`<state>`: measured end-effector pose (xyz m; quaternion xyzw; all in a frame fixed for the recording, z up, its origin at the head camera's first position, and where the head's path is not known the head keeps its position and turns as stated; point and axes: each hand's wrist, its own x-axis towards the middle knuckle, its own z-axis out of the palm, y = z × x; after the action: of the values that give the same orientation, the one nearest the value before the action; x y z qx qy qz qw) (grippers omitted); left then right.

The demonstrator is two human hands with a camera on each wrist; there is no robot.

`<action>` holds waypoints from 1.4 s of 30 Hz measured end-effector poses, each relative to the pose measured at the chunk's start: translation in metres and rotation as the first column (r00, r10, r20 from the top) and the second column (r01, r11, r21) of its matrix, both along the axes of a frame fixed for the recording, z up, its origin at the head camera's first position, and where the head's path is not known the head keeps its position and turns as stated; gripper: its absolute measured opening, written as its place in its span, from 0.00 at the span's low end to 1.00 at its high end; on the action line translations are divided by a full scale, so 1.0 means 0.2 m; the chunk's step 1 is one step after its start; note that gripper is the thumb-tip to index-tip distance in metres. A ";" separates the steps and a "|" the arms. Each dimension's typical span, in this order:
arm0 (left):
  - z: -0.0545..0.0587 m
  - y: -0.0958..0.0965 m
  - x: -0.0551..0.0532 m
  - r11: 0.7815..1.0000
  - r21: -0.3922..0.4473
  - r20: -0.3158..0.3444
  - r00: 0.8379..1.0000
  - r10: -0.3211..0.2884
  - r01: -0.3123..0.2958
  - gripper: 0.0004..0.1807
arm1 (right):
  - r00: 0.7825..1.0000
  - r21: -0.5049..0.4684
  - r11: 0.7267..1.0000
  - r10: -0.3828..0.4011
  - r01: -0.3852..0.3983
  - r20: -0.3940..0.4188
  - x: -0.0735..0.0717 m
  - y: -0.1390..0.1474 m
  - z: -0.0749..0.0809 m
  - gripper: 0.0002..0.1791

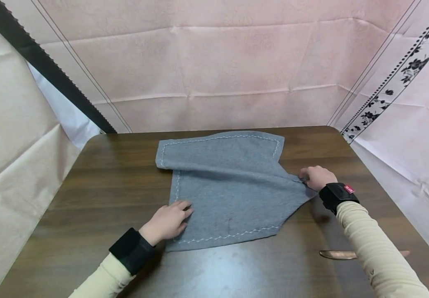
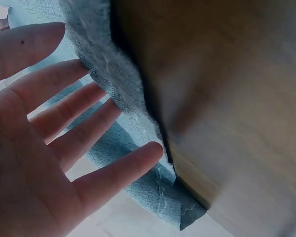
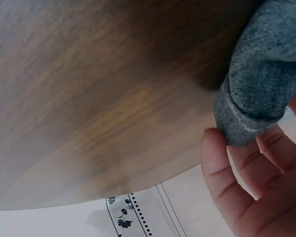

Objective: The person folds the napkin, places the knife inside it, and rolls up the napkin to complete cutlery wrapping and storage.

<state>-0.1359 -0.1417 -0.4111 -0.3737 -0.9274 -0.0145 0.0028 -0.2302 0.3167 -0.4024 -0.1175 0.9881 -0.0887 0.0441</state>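
A grey-blue cloth with white stitching along its edges lies on the wooden table, a ridge running across it and its right side drawn out to a point. My left hand rests on its lower left edge. The left wrist view shows that hand's fingers spread and fairly straight against the cloth's edge. At the right, my right hand pinches the drawn-out part of the cloth. In the right wrist view, a folded bit of cloth sits between the thumb and fingers of the right hand.
The brown table has rounded far corners. A brown, narrow flat piece lies partly behind my right forearm. Pale creased sheets hang beyond the table, with a black strip at left and a floral band at right.
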 end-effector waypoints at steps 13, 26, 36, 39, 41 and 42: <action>0.00 -0.06 0.07 0.999 0.029 0.035 0.999 0.040 -0.041 0.17 | 1.000 -0.019 1.000 0.007 -0.007 -0.006 -0.07 -0.01 -0.03 0.13; 0.00 -0.07 0.09 0.999 0.033 0.044 0.999 0.017 -0.019 0.15 | 0.995 0.031 0.994 0.101 -0.101 0.013 -0.20 -0.16 0.03 0.21; 0.01 -0.04 0.09 1.000 0.030 0.016 1.000 0.006 -0.007 0.13 | 0.997 0.215 0.974 0.071 -0.076 0.033 -0.26 -0.22 -0.01 0.24; 0.02 -0.04 0.09 1.000 0.027 0.016 1.000 0.011 -0.012 0.12 | 0.998 0.255 0.965 0.049 -0.059 0.044 -0.29 -0.19 0.00 0.24; 0.01 -0.05 0.09 0.999 0.030 0.014 1.000 0.011 -0.012 0.12 | 0.997 0.279 0.959 0.033 -0.053 0.075 -0.31 -0.17 0.00 0.25; 0.01 -0.05 0.09 0.999 0.031 0.010 1.000 0.011 -0.011 0.11 | 0.996 0.286 0.957 0.022 -0.047 0.090 -0.32 -0.16 -0.01 0.26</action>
<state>-0.1177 -0.1519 -0.4084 -0.3684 -0.9291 -0.0304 0.0041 -0.2945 0.2848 -0.4036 -0.1230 0.9855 0.0517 0.1045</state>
